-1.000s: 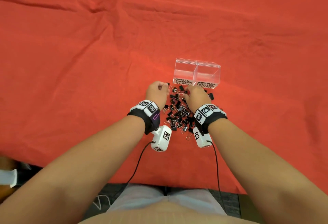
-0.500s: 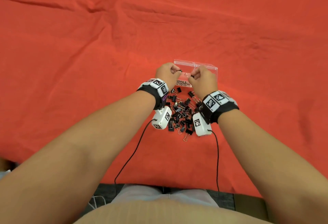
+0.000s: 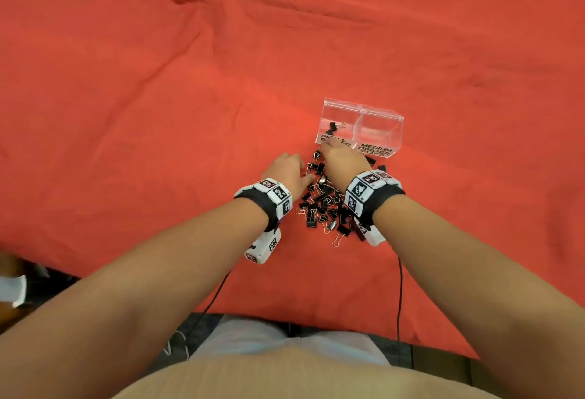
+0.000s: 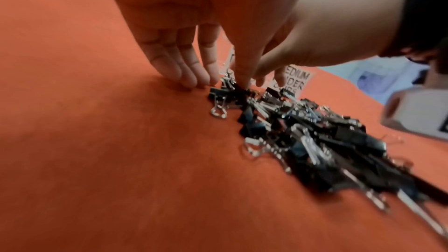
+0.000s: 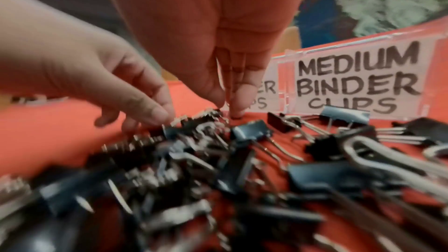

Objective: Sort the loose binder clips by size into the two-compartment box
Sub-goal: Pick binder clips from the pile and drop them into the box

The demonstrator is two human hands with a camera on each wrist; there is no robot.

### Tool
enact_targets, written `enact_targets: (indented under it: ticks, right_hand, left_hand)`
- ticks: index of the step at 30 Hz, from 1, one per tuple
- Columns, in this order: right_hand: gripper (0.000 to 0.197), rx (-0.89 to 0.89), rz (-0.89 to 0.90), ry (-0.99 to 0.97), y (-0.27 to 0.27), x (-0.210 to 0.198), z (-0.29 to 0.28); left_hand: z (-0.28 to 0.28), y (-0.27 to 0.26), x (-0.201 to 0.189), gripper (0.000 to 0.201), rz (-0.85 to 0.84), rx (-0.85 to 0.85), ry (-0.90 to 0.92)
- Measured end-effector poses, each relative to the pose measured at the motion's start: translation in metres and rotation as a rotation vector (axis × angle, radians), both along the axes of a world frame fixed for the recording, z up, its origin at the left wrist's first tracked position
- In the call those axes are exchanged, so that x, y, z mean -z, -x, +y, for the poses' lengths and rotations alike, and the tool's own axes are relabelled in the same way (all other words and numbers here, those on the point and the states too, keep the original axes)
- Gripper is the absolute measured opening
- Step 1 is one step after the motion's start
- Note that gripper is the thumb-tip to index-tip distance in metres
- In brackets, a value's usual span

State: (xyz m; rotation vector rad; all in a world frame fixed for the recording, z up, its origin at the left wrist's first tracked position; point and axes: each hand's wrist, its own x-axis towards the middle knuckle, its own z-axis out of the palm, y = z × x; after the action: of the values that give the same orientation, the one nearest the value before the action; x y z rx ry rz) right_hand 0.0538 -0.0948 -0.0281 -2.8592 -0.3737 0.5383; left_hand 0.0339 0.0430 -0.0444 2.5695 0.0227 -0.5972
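Note:
A clear two-compartment box [image 3: 395,120] stands on the red cloth, labelled SMALL on the left and MEDIUM [image 5: 358,78] on the right. One or two small black clips [image 3: 335,126] lie in the small compartment; the medium one looks bare. A pile of black binder clips [image 3: 323,208] lies just in front of the box. My left hand [image 4: 225,81] is down at the pile's far left edge, its straight fingers [image 4: 191,76] touching cloth and clips. My right hand [image 5: 227,106] reaches down at the pile's far end by the box front and holds nothing.
Red wrinkled cloth [image 3: 158,98] covers the table on all sides of the box and pile. The table's near edge [image 3: 285,316] runs just in front of my body. Cables from the wrist cameras trail across the cloth toward me.
Half a second ago both hands were raised over the box, pinching clips. They have come back down to the pile with nothing held, and clips now lie in the small compartment.

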Motion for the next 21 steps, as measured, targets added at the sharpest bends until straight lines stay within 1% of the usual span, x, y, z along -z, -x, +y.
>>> enact_targets:
  ticks: [3,6,9,13,15,18,21]
  right_hand:
    - [0.038,-0.006,-0.007,0.062,0.004,0.002,-0.003]
    - [0.041,0.038,-0.017,0.067,0.009,0.002,-0.005]
    - [0.042,0.098,-0.03,0.029,0.013,0.005,-0.008]
    - [0.04,0.153,-0.046,-0.08,0.012,0.005,-0.014]
    - [0.047,0.121,-0.038,-0.114,0.01,0.004,-0.012]
    - [0.062,0.063,0.022,-0.069,0.004,0.006,-0.006]
    - [0.059,0.08,0.048,-0.034,0.003,0.009,-0.007]
  left_hand:
    - [-0.004,0.004,0.001,0.037,-0.049,0.068,-0.078]
    - [-0.007,0.006,-0.001,0.031,-0.047,0.07,-0.078]
    - [-0.007,0.006,-0.002,0.015,-0.02,0.015,0.021]
    - [-0.004,0.005,-0.004,0.01,-0.044,-0.156,0.183]
    - [-0.004,0.002,-0.005,0.008,-0.064,-0.202,0.229]
    - [-0.007,-0.006,-0.007,0.013,-0.047,-0.152,0.208]
    - [-0.011,-0.011,-0.006,0.024,-0.027,-0.067,0.148]
